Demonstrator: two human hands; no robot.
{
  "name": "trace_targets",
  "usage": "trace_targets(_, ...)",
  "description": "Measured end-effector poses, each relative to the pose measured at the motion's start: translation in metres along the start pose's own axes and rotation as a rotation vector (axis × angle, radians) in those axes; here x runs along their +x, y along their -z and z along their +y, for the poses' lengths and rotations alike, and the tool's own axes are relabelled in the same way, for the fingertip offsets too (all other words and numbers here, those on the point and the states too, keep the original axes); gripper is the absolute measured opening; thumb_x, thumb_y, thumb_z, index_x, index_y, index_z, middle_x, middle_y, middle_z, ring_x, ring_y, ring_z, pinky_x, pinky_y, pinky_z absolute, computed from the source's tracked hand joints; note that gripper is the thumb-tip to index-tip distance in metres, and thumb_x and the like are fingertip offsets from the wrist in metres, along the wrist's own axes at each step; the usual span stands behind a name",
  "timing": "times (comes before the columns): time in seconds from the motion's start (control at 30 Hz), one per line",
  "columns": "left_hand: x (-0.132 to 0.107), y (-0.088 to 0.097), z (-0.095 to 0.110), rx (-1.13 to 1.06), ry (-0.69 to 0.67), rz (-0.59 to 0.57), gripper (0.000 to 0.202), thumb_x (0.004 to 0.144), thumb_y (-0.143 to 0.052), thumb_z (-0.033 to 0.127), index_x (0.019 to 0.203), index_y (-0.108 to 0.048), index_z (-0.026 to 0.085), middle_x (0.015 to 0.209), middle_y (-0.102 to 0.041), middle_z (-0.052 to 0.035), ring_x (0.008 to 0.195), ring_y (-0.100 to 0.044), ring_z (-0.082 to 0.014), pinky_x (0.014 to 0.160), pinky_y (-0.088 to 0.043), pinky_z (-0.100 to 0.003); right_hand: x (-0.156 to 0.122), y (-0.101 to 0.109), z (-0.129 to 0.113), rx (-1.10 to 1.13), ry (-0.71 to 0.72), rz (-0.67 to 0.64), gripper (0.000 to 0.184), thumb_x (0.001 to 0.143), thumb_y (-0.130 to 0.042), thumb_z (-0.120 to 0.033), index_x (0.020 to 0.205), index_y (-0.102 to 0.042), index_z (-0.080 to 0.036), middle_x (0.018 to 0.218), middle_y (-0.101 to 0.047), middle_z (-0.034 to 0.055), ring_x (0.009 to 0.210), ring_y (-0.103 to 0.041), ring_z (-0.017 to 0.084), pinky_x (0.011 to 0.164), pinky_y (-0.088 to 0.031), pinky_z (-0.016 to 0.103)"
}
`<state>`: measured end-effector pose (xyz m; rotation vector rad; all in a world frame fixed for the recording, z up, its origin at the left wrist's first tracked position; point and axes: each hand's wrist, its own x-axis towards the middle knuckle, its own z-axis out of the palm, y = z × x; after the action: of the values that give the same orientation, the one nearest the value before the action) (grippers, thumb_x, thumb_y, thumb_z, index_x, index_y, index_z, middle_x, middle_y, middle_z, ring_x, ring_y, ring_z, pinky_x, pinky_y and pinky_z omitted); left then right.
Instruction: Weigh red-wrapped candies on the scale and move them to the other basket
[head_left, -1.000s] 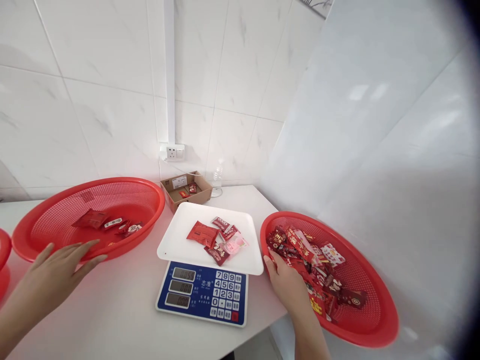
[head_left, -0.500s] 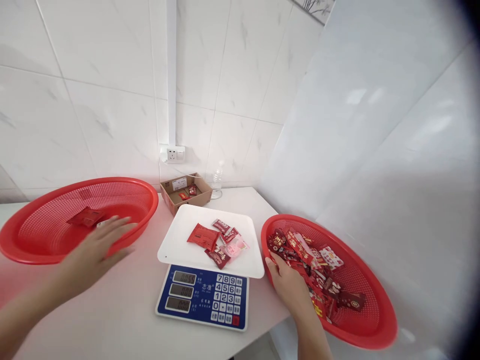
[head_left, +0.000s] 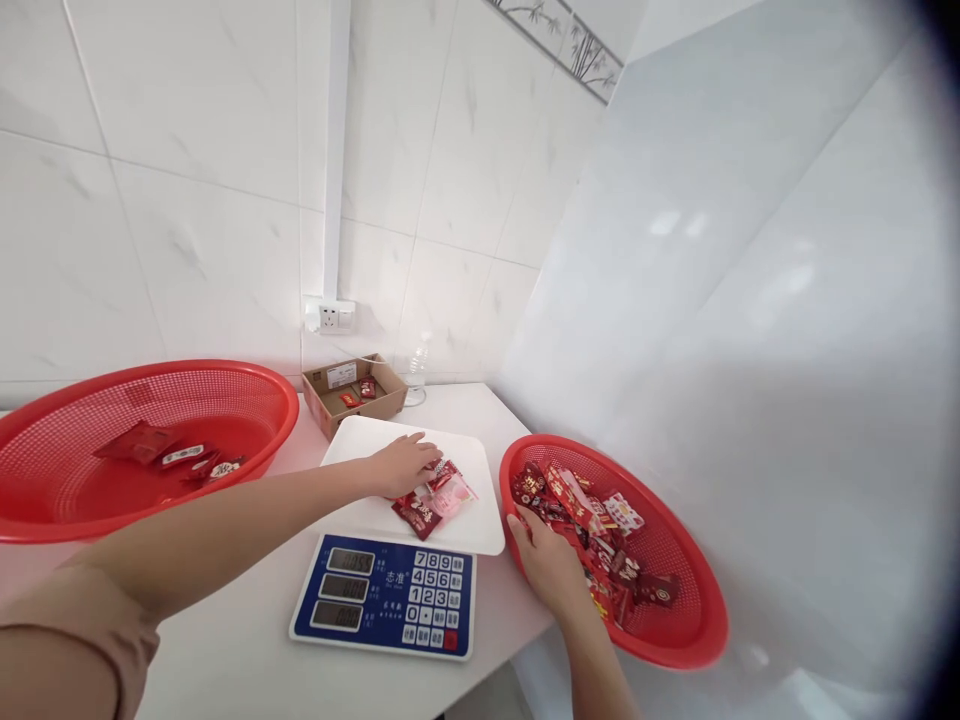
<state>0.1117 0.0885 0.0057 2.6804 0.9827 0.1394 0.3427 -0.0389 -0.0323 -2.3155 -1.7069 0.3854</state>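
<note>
On the white tray [head_left: 480, 510] of a blue digital scale [head_left: 382, 595] lie several small red candy packets [head_left: 417, 516] and a pink clear one [head_left: 450, 496]. My left hand [head_left: 405, 466] rests palm down over the left part of this pile, fingers apart, and covers part of it. My right hand [head_left: 546, 560] grips the near left rim of a tilted red mesh basket [head_left: 694, 640], thumb over the edge. Many mixed red candy packets [head_left: 592, 535] fill the bottom of that basket.
A second red mesh basket [head_left: 255, 400] stands at the left, with several packets [head_left: 139, 442] inside. Behind the scale sits a small cardboard box [head_left: 322, 395] holding a few packets. A clear plastic bottle [head_left: 418, 360] and a wall socket [head_left: 330, 317] are at the back.
My left hand has moved right, from over the left basket to the packets on the scale tray. More packets now show in the left basket. My right hand stays on its basket's rim.
</note>
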Motion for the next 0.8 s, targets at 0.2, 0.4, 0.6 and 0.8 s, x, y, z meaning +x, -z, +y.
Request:
trace_targets(0.2, -0.01, 0.004, -0.018, -0.039, -0.009, -0.052, 0.033, 0.09, -0.057, 0.036, 0.117, -0.058, 0.018, 0.125, -0.058, -0.0094, 0.113, -0.056, -0.025, 0.097, -0.045, -0.051, -0.001, -0.001, 0.001, -0.017, 0.006, 0.001, 0.055, 0.096, -0.023, -0.043, 0.136, -0.05, -0.016, 0.123, -0.064, 0.0141, 0.109, -0.061, 0.029, 0.089, -0.043, 0.037)
trace_targets(0.4, -0.052, 0.025, -0.033, -0.16, 0.125, -0.107, 0.045, 0.088, -0.056, 0.04, 0.129, -0.051, 0.023, 0.134, -0.055, -0.0089, 0.122, -0.051, -0.0263, 0.102, -0.04, -0.047, 0.0, -0.002, 0.0, -0.028, -0.006, -0.005, 0.055, 0.095, -0.023, -0.044, 0.137, -0.049, -0.018, 0.126, -0.063, 0.013, 0.11, -0.061, 0.028, 0.09, -0.043, 0.037)
trace_targets(0.6, -0.077, 0.03, -0.048, -0.256, 0.208, -0.144, 0.066, 0.066, -0.071, 0.028, 0.13, -0.052, 0.029, 0.139, -0.053, -0.0058, 0.126, -0.047, -0.0298, 0.105, -0.037, -0.044, -0.001, -0.001, -0.002, -0.034, -0.02, -0.026, 0.056, 0.096, -0.022, -0.043, 0.138, -0.048, -0.017, 0.126, -0.063, 0.0132, 0.11, -0.061, 0.029, 0.089, -0.044, 0.037)
trace_targets(0.8, -0.068, 0.021, -0.053, -0.519, 0.29, -0.02, 0.052, 0.072, -0.067, 0.045, 0.117, -0.058, 0.021, 0.122, -0.06, -0.0123, 0.112, -0.054, -0.034, 0.098, -0.04, -0.05, -0.001, -0.002, -0.002, -0.04, -0.028, -0.027, 0.057, 0.095, -0.023, -0.043, 0.14, -0.046, -0.017, 0.129, -0.061, 0.0132, 0.112, -0.059, 0.029, 0.091, -0.043, 0.037)
